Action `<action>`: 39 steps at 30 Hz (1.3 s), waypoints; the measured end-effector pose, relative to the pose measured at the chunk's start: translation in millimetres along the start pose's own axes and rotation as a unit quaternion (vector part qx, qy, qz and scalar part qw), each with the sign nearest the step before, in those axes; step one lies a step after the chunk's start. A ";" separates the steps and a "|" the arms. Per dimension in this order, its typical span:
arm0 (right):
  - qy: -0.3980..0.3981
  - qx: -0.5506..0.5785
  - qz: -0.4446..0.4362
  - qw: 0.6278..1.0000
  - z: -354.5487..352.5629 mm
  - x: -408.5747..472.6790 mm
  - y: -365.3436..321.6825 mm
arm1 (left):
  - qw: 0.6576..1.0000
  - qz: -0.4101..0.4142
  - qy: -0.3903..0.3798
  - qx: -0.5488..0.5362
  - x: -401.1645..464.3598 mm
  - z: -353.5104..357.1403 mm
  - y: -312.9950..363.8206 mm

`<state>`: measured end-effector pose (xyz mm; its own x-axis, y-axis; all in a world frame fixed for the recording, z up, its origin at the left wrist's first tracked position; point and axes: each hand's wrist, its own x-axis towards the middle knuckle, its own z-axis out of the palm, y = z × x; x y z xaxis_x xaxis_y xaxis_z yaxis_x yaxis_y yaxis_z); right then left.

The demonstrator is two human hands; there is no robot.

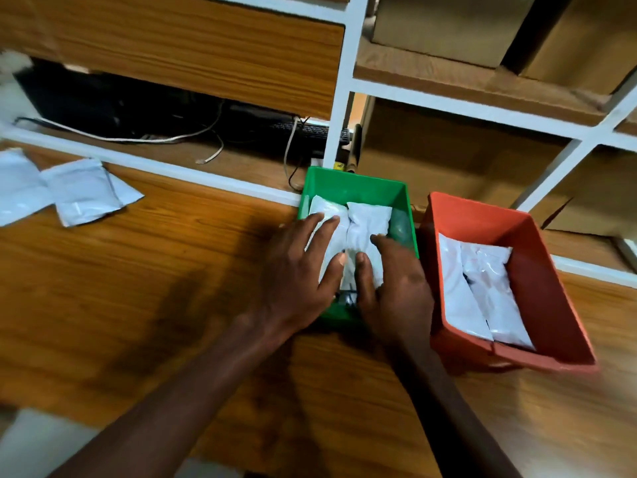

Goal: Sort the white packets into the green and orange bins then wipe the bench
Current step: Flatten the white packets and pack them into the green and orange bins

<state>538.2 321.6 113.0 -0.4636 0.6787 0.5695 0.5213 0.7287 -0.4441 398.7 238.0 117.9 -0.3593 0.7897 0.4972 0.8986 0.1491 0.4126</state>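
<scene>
A green bin (355, 188) sits at the middle of the frame on the wooden bench (138, 288), holding two white packets (368, 219) lying side by side. Just to its right an orange bin (537, 270) holds two more white packets (482, 288), also side by side. Loose packets (82, 194) lie overlapping at the left edge of the frame.

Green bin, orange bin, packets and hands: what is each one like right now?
green bin: holds white packets, both hands in it
orange bin: holds white packets, untouched
packets in green bin: pressed down
packets in orange bin: lying side by side
loose packets: on the bench, unsorted
left hand: flat, pressing
right hand: flat, pressing
</scene>
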 end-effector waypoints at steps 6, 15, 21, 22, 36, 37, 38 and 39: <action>0.023 0.001 -0.070 0.997 -14.6 -71.8 -29.5 | 0.997 -0.040 -0.018 0.057 -98.7 -35.6 14.5; -0.060 0.071 -0.104 0.990 -5.1 -176.8 -74.5 | 0.979 -0.171 -0.024 0.113 -241.6 -76.4 18.1; -0.169 0.095 -0.123 0.973 16.2 -213.8 -117.9 | 0.964 -0.248 0.015 0.098 -302.5 -104.2 -0.1; -0.184 0.098 -0.120 0.971 20.3 -217.5 -124.6 | 0.961 -0.256 0.023 0.098 -308.8 -107.7 -4.0; -0.248 0.132 -0.114 0.953 139.2 -227.8 -299.9 | 0.922 -0.352 0.131 0.095 -374.3 -212.1 -168.4; -0.250 0.134 -0.114 0.952 148.5 -223.7 -307.5 | 0.922 -0.351 0.135 0.097 -372.5 -217.5 -179.4; -0.250 0.134 -0.116 0.952 158.5 -218.8 -317.3 | 0.922 -0.348 0.137 0.097 -371.0 -223.9 -191.4; -0.247 0.134 -0.116 0.953 167.1 -214.1 -326.1 | 0.924 -0.345 0.137 0.093 -370.1 -229.4 -201.9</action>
<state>347.8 -46.2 20.3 -0.8589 0.4090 0.3082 0.1930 0.8160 -0.5449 292.5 -220.9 25.7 -0.8899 0.2923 0.3502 0.4508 0.6807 0.5774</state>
